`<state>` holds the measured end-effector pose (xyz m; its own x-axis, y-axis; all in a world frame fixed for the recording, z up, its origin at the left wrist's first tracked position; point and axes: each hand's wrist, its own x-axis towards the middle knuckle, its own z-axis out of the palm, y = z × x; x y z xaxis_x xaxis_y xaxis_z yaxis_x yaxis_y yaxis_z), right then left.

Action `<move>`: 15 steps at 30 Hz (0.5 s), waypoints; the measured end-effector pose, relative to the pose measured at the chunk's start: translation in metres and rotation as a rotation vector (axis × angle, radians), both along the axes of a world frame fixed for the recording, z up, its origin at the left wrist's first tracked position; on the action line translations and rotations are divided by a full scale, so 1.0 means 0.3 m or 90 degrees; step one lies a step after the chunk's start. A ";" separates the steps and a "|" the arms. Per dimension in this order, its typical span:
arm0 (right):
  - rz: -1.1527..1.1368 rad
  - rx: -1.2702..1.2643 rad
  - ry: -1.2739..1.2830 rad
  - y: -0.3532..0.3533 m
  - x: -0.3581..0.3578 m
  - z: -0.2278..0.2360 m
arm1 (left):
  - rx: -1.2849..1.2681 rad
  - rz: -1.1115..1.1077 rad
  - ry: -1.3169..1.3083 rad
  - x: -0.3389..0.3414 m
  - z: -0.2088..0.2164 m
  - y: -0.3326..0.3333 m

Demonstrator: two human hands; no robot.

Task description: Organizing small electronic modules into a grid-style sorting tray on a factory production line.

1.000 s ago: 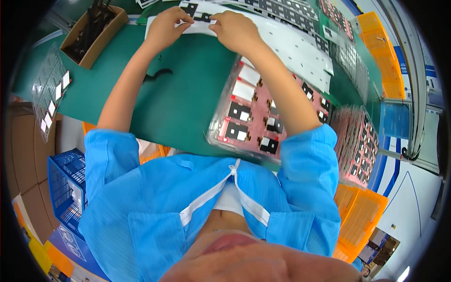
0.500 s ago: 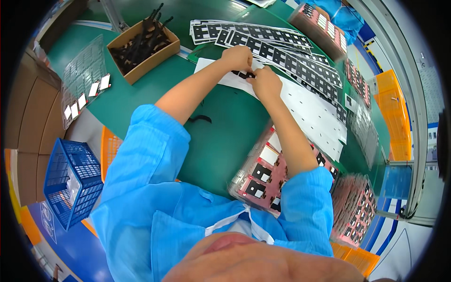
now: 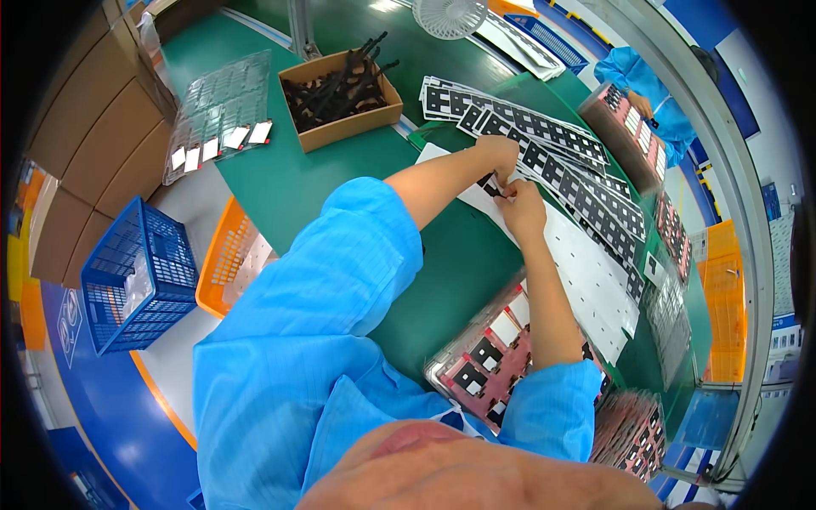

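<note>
1. The right hand (image 3: 524,208) had thumb and fingertips pinched on a small black piece (image 3: 490,183); the left hand (image 3: 498,154) bent over the same piece, its fingertips partly hidden, so whether it pinched too I cannot tell.
2. The piece sat at the meeting of the two, over the white sheet (image 3: 586,276); the grips probably came from opposite sides to steady something so small.
3. That sheet ran from beneath the grip toward the right and nearer the body, likely laid there as a backing within easy reach.
4. Just beyond the grip, black-patterned sheets (image 3: 531,127) fanned out, perhaps overlapped to keep their ends accessible.
5. Nearer the body than the grip, the pink tray (image 3: 508,368) lay on the green worktop (image 3: 438,272), the right forearm crossing above and blocking part of it.
6. Left of the grip stood an open cardboard box (image 3: 350,130) of dark strips; farther left, a clear tray (image 3: 225,98) held white cards.
</note>
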<state>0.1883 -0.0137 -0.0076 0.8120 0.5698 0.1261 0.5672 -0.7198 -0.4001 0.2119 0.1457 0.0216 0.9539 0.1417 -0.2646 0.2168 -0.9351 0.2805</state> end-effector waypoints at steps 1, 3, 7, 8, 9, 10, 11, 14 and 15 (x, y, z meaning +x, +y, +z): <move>0.013 0.002 -0.021 -0.007 -0.012 0.003 | -0.007 -0.022 0.006 0.005 0.002 -0.001; 0.053 0.026 -0.040 -0.029 -0.051 0.035 | 0.001 -0.007 -0.010 0.009 -0.003 -0.013; 0.222 0.136 0.169 -0.135 -0.164 0.179 | 0.024 -0.019 -0.086 -0.035 -0.058 -0.004; 0.226 0.165 0.231 -0.172 -0.194 0.206 | 0.000 -0.020 -0.137 -0.058 -0.075 -0.004; 0.230 0.209 0.254 -0.215 -0.226 0.234 | -0.022 -0.023 -0.186 -0.075 -0.092 -0.004; 0.213 0.226 0.257 -0.261 -0.256 0.259 | -0.021 -0.022 -0.188 -0.092 -0.109 -0.007; 0.204 0.240 0.261 -0.299 -0.288 0.278 | -0.015 -0.014 -0.255 -0.125 -0.130 -0.002; 0.126 0.329 0.298 -0.449 -0.377 0.305 | -0.008 -0.020 -0.343 -0.249 -0.113 -0.070; 0.131 0.361 0.294 -0.500 -0.393 0.285 | -0.063 -0.026 -0.354 -0.286 -0.116 -0.086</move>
<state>0.0703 -0.1637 0.0780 0.7374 0.6650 0.1183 0.3528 -0.2299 -0.9070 0.1259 0.1199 -0.0134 0.9576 0.1012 0.2697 -0.0252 -0.9033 0.4282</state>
